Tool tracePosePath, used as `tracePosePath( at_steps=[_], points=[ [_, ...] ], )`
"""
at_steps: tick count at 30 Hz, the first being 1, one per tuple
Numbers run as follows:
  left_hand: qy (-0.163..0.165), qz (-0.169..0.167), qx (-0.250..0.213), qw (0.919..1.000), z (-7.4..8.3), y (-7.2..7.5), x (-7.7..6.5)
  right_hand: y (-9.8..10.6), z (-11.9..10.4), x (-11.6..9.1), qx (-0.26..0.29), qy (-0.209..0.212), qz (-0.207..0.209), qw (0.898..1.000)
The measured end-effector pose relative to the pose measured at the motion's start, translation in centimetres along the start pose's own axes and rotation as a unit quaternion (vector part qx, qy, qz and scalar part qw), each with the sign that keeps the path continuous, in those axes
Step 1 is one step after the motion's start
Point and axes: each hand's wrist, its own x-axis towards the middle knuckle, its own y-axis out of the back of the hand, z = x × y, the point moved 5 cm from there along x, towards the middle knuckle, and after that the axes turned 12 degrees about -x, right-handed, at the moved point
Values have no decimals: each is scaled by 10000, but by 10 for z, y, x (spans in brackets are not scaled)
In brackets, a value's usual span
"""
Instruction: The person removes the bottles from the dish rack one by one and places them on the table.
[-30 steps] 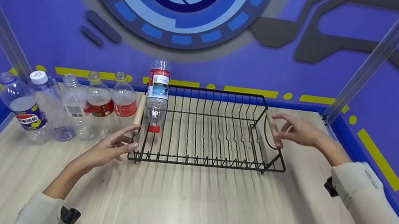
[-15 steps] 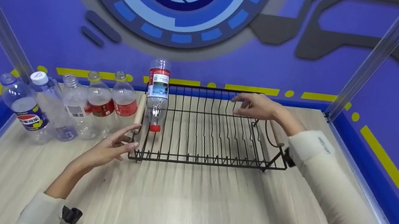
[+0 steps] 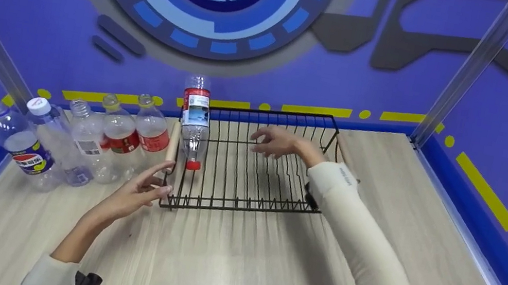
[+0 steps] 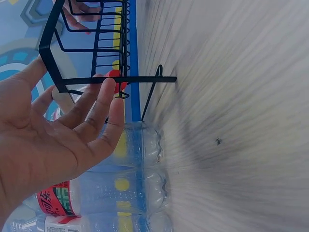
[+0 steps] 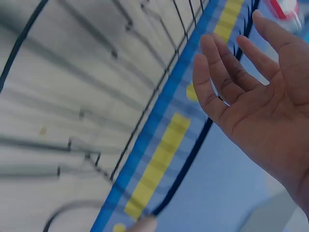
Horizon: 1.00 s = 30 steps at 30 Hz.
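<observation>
A black wire dish rack (image 3: 242,209) with wooden side handles stands on the table. At its left end a clear plastic bottle (image 3: 196,114) leans neck down, its red cap toward the front. My left hand (image 3: 129,196) rests against the rack's front left corner, fingers relaxed. In the left wrist view those fingertips lie at the black bar (image 4: 149,79). Over the middle of the rack hovers my right hand (image 3: 279,143), holding nothing. The right wrist view shows this hand (image 5: 260,101) with loosely bent fingers. My right sleeve hides much of the right wooden handle.
Left of the rack several plastic bottles stand in a row, among them a red-labelled one (image 3: 153,140), a white-capped one (image 3: 54,133) and a blue-labelled one (image 3: 29,155). A blue patterned wall (image 3: 254,80) rises right behind the rack.
My right hand has left the rack's right handle and moved left over the middle of the rack, toward the leaning bottle. The left hand stays at the corner. The head view has shifted slightly.
</observation>
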Motion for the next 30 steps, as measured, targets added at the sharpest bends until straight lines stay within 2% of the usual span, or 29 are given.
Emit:
tracePosePath(
  at_steps=[6,12,14,19,22,27,30],
  points=[
    [-116,-18,-54,9999,1,9,-4,-18,-46,34,-182,30,-229,9996],
    [-172,44,-115,9998,0,11,-6,-28,-87,65,-866,-177,216,9959],
    [-219,28,-142,9997,-1,10,-6,-35,-94,71,-579,-347,288,9973],
    [-315,-1,-180,9993,1,11,-4,-41,-106,79,313,-826,242,9958],
    [-328,-15,-161,9993,2,11,-3,-39,-107,81,624,-954,157,9934],
    [-305,-100,-141,9994,0,7,1,-37,-100,82,847,-1185,-100,9893],
    [-276,-156,-176,9993,-5,3,4,-40,-95,83,744,-1344,-283,9877]
  ],
)
